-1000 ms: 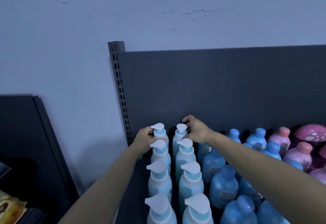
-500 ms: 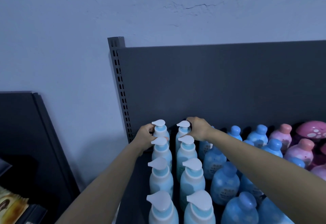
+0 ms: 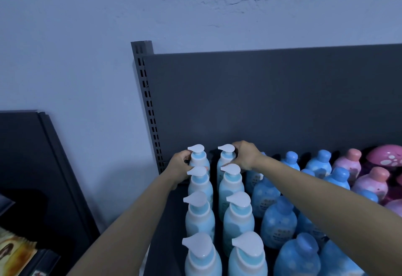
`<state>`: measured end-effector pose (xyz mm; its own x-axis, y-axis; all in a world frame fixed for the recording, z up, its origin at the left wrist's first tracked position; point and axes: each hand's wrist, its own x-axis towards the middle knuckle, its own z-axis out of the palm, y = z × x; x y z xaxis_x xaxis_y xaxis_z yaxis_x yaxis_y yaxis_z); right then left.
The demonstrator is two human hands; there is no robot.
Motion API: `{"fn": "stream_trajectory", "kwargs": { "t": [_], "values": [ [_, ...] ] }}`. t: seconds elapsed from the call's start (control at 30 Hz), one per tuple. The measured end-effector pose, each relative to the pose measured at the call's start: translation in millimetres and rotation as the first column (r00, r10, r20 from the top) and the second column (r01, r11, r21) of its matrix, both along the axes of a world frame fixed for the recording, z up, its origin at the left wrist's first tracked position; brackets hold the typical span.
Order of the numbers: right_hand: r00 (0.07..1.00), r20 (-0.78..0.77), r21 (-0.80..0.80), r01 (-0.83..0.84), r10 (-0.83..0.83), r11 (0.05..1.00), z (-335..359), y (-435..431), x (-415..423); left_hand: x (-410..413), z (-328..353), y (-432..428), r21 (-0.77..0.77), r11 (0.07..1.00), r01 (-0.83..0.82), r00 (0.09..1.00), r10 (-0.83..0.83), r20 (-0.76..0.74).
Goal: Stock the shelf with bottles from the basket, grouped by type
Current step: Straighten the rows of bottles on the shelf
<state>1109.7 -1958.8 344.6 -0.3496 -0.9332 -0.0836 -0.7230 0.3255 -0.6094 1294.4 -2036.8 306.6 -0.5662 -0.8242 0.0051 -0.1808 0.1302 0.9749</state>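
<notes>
Two rows of pump bottles run back along the left side of our shelf, and we have a hand on the rearmost bottle of each. Our left hand wraps the neck of the back-left pump bottle, fingers curled round it just under the white pump head. Our right hand grips the back-right pump bottle the same way, from its right side. Both bottles stand upright, close to the dark grey back panel, with a narrow gap between the two rows.

To the right of the pump bottles stand the round-capped blue bottles, packed several deep, partly crossed by our right forearm. Further right are pink bottles, and beside them at the far edge a pink mushroom-shaped cap with white spots.

The shelf deck is dark grey metal, bare along its left strip beside the pump rows. A slotted upright rises at the panel's left corner. Behind everything is a pale wall, scuffed and showing a thin crack high up. At lower left a second dark panel leans against the wall, with a yellowish packet beside it. The lighting is dim and bluish. We cannot see the basket from here.
</notes>
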Motion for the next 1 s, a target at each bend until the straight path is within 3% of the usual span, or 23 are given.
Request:
{"fn": "stream_trajectory", "kwargs": {
  "t": [0.27,0.37,0.47,0.53,0.63,0.77,0.83,1.0],
  "values": [
    [1.0,0.008,0.039,-0.005,0.005,0.999,5.4,3.3,-0.7,3.2,-1.4,-1.8,-0.015,1.0,-0.002,0.999,0.002,0.036],
    [0.997,0.074,0.037,-0.039,0.036,0.999,25.1,19.4,-11.6,19.5,6.3,1.0,-0.008,0.995,-0.095,0.994,0.095,0.044],
    [0.993,0.116,-0.21,0.016,0.008,0.978,50.0,60.4,-17.3,48.6,15.2,31.6,-0.001,0.959,-0.284,0.947,0.28,-0.159],
    [0.989,0.14,-0.329,-0.002,0.051,0.944,57.7,92.6,-14.1,70.0,14.1,62.1,-0.038,0.945,-0.324,0.918,0.305,-0.254],
    [0.956,0.185,-0.13,-0.206,0.228,0.97,55.1,124.8,3.5,94.9,8.0,98.9,-0.046,0.988,-0.15,0.964,0.136,-0.227],
    [0.923,0.228,0.082,-0.335,0.31,0.939,37.2,136.4,27.2,101.3,0.3,122.0,-0.089,0.989,0.122,0.993,-0.122,0.001],
    [0.916,0.239,0.093,-0.352,0.322,0.931,29.2,135.8,38.0,96.8,-5.9,124.1,-0.132,0.984,0.121,0.992,-0.115,0.054],
    [0.959,0.102,0.132,-0.277,0.265,0.952,10.7,128.2,53.0,82.7,-11.8,127.5,-0.227,0.971,0.071,0.993,-0.048,0.108]
  ]
}}
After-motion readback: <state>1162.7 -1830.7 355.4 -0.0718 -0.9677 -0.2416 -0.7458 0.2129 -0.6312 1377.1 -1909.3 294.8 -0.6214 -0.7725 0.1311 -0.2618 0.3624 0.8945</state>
